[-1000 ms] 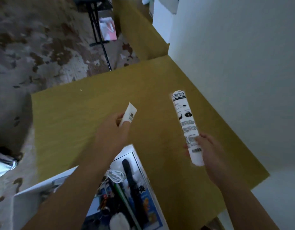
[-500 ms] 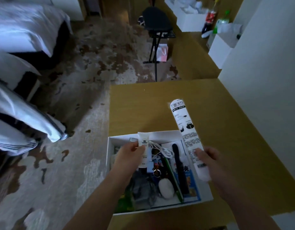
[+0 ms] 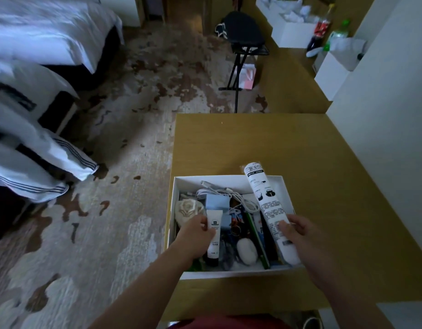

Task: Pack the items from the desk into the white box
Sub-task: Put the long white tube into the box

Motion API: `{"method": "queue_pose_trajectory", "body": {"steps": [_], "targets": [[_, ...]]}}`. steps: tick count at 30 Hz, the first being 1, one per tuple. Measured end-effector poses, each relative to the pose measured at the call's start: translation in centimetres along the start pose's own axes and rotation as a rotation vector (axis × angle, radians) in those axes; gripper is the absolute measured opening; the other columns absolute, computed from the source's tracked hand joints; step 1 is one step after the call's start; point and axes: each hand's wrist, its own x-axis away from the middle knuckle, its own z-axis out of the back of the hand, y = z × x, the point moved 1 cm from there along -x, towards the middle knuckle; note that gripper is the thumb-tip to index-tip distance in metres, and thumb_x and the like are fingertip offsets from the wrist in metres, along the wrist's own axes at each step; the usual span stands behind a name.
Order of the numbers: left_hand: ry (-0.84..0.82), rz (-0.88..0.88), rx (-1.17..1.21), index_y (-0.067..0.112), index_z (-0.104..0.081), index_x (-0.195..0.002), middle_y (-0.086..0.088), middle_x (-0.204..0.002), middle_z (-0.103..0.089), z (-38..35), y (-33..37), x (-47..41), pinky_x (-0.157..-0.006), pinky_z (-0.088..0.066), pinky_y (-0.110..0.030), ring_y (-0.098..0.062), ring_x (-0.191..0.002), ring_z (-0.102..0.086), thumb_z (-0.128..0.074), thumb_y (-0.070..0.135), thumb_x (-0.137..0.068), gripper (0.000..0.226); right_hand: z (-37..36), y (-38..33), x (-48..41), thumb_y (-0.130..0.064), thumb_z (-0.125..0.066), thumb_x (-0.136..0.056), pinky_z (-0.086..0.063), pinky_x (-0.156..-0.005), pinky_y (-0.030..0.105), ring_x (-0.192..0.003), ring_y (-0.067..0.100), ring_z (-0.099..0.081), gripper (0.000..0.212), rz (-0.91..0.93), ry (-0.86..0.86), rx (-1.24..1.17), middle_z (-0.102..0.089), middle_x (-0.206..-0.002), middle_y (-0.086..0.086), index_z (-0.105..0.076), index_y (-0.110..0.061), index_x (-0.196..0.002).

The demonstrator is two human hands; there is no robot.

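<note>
1. Step in hand, as I read it: lower both items into the white box [image 3: 229, 274]. The left hand [image 3: 195, 231] is wrapped round a small tube [image 3: 213, 236], and the right hand [image 3: 297, 236] grasps the near end of a long roll [image 3: 264, 205]
2. Roll: its far end shows past the box's far rim. Lay it flat along the wall under the right hand, near end into the corner first (looks about box length, could jam)
3. Tube: set it flat in the gap just right of the left hand, beside the white oval case [image 3: 246, 251]. Keep it off the cable [image 3: 229, 193] ahead of the fingers
4. The box sits on the desk [image 3: 300, 150], directly under and between both hands, open and already crowded
</note>
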Motion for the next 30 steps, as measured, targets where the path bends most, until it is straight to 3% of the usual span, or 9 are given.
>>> {"method": "queue_pose_trajectory", "body": {"steps": [3,7,10,12,15,19,22,26,30], "targets": [[0.013,-0.014,-0.092,0.012,-0.059,-0.106,-0.008,-0.107,-0.065,-0.5,-0.1,-0.3,-0.087,-0.053,-0.041,-0.023,-0.099,-0.061,-0.056,0.016,-0.089,0.017,0.4,0.1,0.3,-0.023,-0.063,-0.086,-0.053,-0.052,0.030,-0.073,0.021,-0.071,0.015,-0.010,-0.003,-0.028,-0.072,-0.091,-0.002,-0.062,-0.031,-0.099],[0.009,-0.061,-0.208,0.018,-0.058,-0.089,-0.003,-0.097,-0.065,-1.4,-0.1,-0.8,-0.075,-0.050,-0.030,-0.016,-0.086,-0.060,-0.057,0.021,-0.089,0.002,0.8,-0.2,0.4,-0.022,-0.062,-0.087,-0.051,-0.046,0.023,-0.068,0.015,-0.071,0.017,-0.017,0.006,-0.031,-0.072,-0.091,-0.001,-0.061,-0.027,-0.103],[-0.018,-0.061,-0.324,0.017,-0.057,-0.091,-0.003,-0.096,-0.064,-2.3,-0.3,-1.1,-0.067,-0.051,-0.026,-0.015,-0.083,-0.060,-0.059,0.027,-0.088,0.011,1.1,-0.3,0.3,-0.022,-0.060,-0.088,-0.051,-0.049,0.022,-0.074,0.014,-0.070,0.019,-0.024,0.014,-0.018,-0.072,-0.093,-0.002,-0.059,-0.024,-0.107],[0.000,-0.063,-0.428,0.015,-0.060,-0.092,-0.001,-0.092,-0.064,-2.5,-0.3,-1.2,-0.056,-0.044,-0.019,-0.012,-0.077,-0.057,-0.060,0.033,-0.087,0.019,1.1,-0.4,0.2,-0.022,-0.060,-0.089,-0.051,-0.054,0.024,-0.076,0.014,-0.070,0.018,-0.017,0.015,0.009,-0.071,-0.092,-0.004,-0.059,-0.024,-0.107],[0.011,-0.047,-0.572,0.008,-0.065,-0.091,-0.004,-0.081,-0.064,-2.1,0.1,-1.5,-0.057,-0.047,-0.021,-0.014,-0.073,-0.061,-0.062,0.040,-0.084,0.033,0.9,-0.4,-0.1,-0.021,-0.059,-0.089,-0.049,-0.056,0.025,-0.075,0.012,-0.069,0.011,-0.028,0.001,0.060,-0.070,-0.089,-0.007,-0.058,-0.029,-0.096],[0.067,-0.111,-0.760,0.007,-0.069,-0.090,-0.008,-0.086,-0.068,-1.4,1.7,-1.5,-0.071,-0.053,-0.028,-0.019,-0.083,-0.065,-0.056,0.047,-0.087,0.043,0.1,0.1,-0.7,-0.016,-0.054,-0.092,-0.047,-0.057,0.025,-0.080,0.014,-0.065,0.007,-0.111,-0.099,0.153,-0.066,-0.093,-0.002,-0.056,-0.019,-0.097],[0.132,-0.163,-0.471,0.019,-0.066,-0.082,0.002,-0.083,-0.067,-1.6,3.6,-1.6,-0.063,-0.051,-0.024,-0.013,-0.073,-0.066,-0.052,0.042,-0.089,0.027,-0.7,0.1,-1.2,-0.014,-0.049,-0.094,-0.045,-0.055,0.021,-0.080,0.012,-0.063,0.008,-0.141,-0.147,0.215,-0.065,-0.095,0.000,-0.054,-0.020,-0.093],[-0.085,-0.137,-0.065,0.024,-0.065,-0.084,0.001,-0.074,-0.069,-3.9,6.3,-2.6,-0.059,-0.059,-0.027,-0.009,-0.057,-0.065,-0.055,0.035,-0.088,0.016,-1.7,-0.3,-2.0,-0.011,-0.047,-0.093,-0.047,-0.054,0.021,-0.078,0.014,-0.064,0.016,-0.131,-0.157,0.250,-0.065,-0.091,0.000,-0.055,-0.023,-0.086],[0.037,-0.034,0.131,0.022,-0.059,-0.094,0.001,-0.082,-0.069,-5.0,7.4,-4.4,-0.065,-0.059,-0.032,-0.013,-0.068,-0.066,-0.058,0.039,-0.085,0.019,-1.7,-0.1,-2.9,-0.007,-0.044,-0.093,-0.047,-0.059,0.024,-0.082,0.014,-0.062,0.015,-0.106,-0.224,0.345,-0.063,-0.097,0.001,-0.055,-0.017,-0.099]]}}
